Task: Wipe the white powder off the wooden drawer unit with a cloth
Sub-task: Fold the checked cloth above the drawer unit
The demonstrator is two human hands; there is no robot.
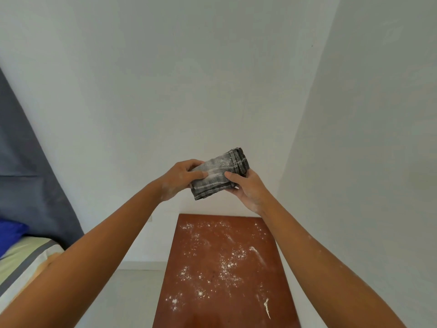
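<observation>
Left hand (176,179) and right hand (246,188) gripping folded grey dusty cloth (218,176) tight, above powder-speckled reddish-brown wooden drawer unit top (236,292).

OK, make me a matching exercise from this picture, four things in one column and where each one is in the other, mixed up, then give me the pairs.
Things:
1. cloth
2. white powder
3. blue pillow
4. drawer unit

Places:
A. on the bed at far left
B. against the wall, below the hands
C. held up between the left hand and right hand
D. scattered over the wooden top

Pairs: 1-C, 2-D, 3-A, 4-B
</observation>
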